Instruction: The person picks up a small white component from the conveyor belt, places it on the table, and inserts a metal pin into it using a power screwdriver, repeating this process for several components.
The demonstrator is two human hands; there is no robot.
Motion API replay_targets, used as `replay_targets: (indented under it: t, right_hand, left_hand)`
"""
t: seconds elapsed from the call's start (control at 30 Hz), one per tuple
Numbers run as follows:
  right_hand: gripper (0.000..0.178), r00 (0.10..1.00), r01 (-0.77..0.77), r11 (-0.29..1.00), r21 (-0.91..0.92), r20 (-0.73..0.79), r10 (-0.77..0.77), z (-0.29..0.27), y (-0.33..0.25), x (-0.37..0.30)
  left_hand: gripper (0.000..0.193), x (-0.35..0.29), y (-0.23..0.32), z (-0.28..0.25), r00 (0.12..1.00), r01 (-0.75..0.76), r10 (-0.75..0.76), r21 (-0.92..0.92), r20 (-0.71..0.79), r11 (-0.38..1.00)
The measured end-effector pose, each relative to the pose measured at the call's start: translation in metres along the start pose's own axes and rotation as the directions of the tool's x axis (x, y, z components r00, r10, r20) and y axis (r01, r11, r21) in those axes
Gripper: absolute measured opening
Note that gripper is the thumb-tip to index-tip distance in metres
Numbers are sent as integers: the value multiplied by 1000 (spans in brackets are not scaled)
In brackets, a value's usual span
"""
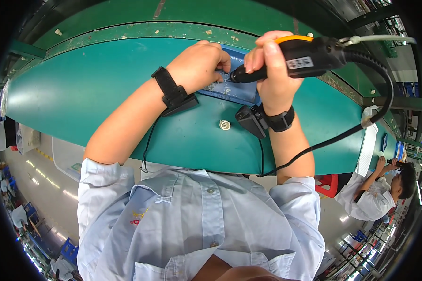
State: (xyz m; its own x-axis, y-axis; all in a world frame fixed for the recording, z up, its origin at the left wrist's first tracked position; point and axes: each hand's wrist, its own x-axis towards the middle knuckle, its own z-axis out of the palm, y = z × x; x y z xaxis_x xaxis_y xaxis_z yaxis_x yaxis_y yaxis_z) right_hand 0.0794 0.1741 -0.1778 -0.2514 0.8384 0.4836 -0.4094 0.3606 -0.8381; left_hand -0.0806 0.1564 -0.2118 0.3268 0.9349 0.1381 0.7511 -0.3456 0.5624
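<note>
My right hand [279, 70] is wrapped round a black and yellow electric screwdriver [309, 58], held nearly level with its tip pointing left. Under both hands lies a shallow blue tray [234, 97] with small, thin pale pieces, perhaps screws, scattered in it. Over the tray's left part, my left hand [199, 65] has its fingers bent and drawn together close to the screwdriver's tip. Whatever those fingers pinch is too small to make out. Nearer to me, a small round white part [225, 125] stands on the green tabletop [192, 145], touched by neither hand.
A black cable [333, 143] curves from the screwdriver's back end down across the table's right side. Black straps with small boxes sit on both wrists, trailing thin wires. A green ledge [140, 33] borders the table's far side. At far right a co-worker [373, 192] sits at a bench.
</note>
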Motion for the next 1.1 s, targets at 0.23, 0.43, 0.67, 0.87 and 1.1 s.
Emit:
replay_targets:
  t: [0.23,0.43,0.67,0.87,1.1]
  right_hand:
    - [15,997,58,998,13,-54,-58,-16,-24,6]
    - [15,990,103,994,-45,-94,-107,-28,-34,14]
    - [12,716,507,189,-841,289,-635,-57,-20,16]
    - [13,973,36,999,0,-227,-35,-53,-54,16]
    - [11,980,-14,995,95,-198,33,-33,-57,17]
  left_hand:
    - [15,13,7,16,996,-84,86,-89,15,992]
    - [13,29,3,30,997,-75,76,-123,-2,990]
    - [11,34,14,24,994,-95,95,-13,47,995]
    - [12,45,16,39,997,-68,73,-212,18,975]
    - [13,31,12,27,971,-201,166,-217,-171,955]
